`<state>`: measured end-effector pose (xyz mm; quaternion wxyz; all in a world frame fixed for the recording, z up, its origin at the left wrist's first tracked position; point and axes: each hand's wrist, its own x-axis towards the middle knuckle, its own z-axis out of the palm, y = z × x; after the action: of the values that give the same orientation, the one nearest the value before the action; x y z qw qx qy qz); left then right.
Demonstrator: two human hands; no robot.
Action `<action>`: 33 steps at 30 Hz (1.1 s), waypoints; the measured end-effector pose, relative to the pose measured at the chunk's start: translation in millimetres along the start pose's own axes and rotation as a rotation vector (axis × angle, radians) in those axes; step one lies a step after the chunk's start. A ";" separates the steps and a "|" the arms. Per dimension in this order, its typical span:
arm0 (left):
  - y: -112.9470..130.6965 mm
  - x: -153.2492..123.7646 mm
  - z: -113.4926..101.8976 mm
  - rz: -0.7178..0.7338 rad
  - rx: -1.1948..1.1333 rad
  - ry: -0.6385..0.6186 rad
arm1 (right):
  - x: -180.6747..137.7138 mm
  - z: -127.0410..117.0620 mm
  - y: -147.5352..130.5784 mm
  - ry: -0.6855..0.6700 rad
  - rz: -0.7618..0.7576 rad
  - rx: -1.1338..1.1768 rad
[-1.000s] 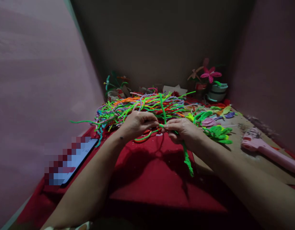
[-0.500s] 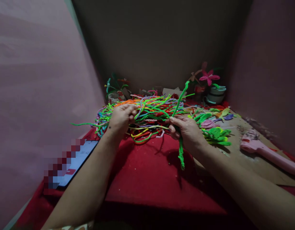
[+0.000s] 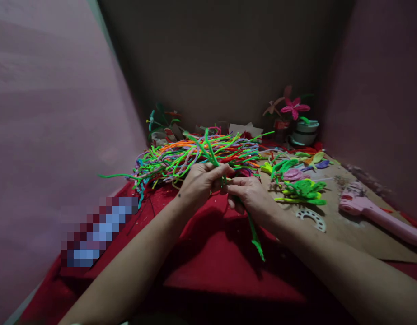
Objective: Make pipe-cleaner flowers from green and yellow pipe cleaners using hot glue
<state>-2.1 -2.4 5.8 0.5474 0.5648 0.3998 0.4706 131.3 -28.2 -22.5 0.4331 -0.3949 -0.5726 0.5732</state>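
Observation:
Green pipe cleaners (image 3: 210, 151) run between both hands; two tips stick up past my left hand (image 3: 206, 180), whose fingers are pinched on them. Close beside it, my right hand (image 3: 244, 193) is closed on the same green stems, its fingertips almost touching the left ones. The lower end hangs below my right palm, over the red cloth (image 3: 194, 262). My fingers hide the middle of the stems. Just behind the hands lies a big loose heap of many-coloured pipe cleaners (image 3: 164, 158).
At right, a brown board (image 3: 347, 234) bears green leaf shapes (image 3: 301, 192), a white ring piece with holes (image 3: 311, 220) and a pink hot glue gun (image 3: 371, 212). Behind stands a small pot (image 3: 305, 132) near a pink flower (image 3: 295, 108). A blurred-out phone (image 3: 100, 234) lies left.
My left hand has come right and down from the heap to meet my right hand, which has shifted slightly left. The green stems now cross at both hands' fingertips.

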 end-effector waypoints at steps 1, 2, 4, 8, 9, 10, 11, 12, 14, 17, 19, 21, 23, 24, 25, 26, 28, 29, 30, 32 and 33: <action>2.3 2.0 -4.6 -0.004 -0.037 0.012 | -0.6 0.7 -0.6 -0.009 0.016 0.010; 5.0 4.0 -9.7 0.010 -0.070 0.039 | -1.3 1.5 -1.2 -0.022 0.035 0.015; 10.1 7.7 -19.8 0.061 -0.102 0.109 | -2.6 3.1 -1.6 -0.051 0.077 0.021; 12.1 12.7 -31.9 0.213 -0.049 0.266 | -5.0 7.1 -0.5 -0.102 0.134 0.026; 11.6 13.6 -32.8 0.245 -0.027 0.312 | -5.5 8.0 -0.2 -0.110 0.146 0.029; 11.4 14.4 -33.3 0.272 -0.020 0.353 | -5.9 8.8 0.1 -0.115 0.156 0.038; 11.8 15.2 -33.7 0.294 -0.030 0.382 | -6.0 9.2 0.3 -0.116 0.163 0.050; 12.9 15.8 -34.1 0.318 -0.057 0.392 | -5.8 9.0 0.5 -0.112 0.163 0.070; 16.7 16.6 -35.7 0.355 -0.153 0.357 | -4.0 7.0 0.7 -0.088 0.142 0.130; 21.3 15.0 -37.5 0.274 -0.241 0.214 | 0.8 0.2 0.6 -0.041 0.075 0.231; 19.0 11.8 -34.3 0.084 -0.202 0.070 | 3.8 -4.5 0.2 -0.009 0.028 0.251; 12.3 7.8 -26.4 -0.081 -0.093 -0.086 | 5.4 -7.3 -0.1 0.007 -0.006 0.225; 3.7 4.4 -16.3 -0.093 0.039 -0.168 | 5.7 -8.1 0.1 0.003 -0.010 0.187; 0.0 3.5 -11.8 -0.058 0.066 -0.160 | 5.8 -7.9 0.4 -0.007 -0.002 0.183; -3.1 3.1 -8.2 -0.019 0.074 -0.129 | 6.0 -7.7 1.0 -0.018 0.012 0.195; -5.2 3.2 -5.7 0.015 0.056 -0.090 | 6.4 -7.6 2.0 -0.032 0.029 0.219; -6.8 4.6 -4.3 0.057 -0.016 -0.003 | 8.1 -8.1 4.7 -0.072 0.067 0.290; -6.7 5.4 -4.8 0.061 -0.050 0.026 | 9.3 -8.8 6.3 -0.092 0.079 0.323; -6.2 6.0 -5.5 0.058 -0.075 0.037 | 10.5 -9.6 7.9 -0.106 0.084 0.346; -5.1 6.2 -6.3 0.035 -0.080 0.008 | 12.5 -11.0 10.3 -0.107 0.073 0.362; -4.9 5.8 -6.1 0.019 -0.064 -0.022 | 13.0 -11.4 10.9 -0.098 0.065 0.360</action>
<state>-6.3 5.1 1.2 0.5651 0.5558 0.3730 0.4823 137.5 -12.0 -33.2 0.4496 -0.3010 -0.4683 0.6985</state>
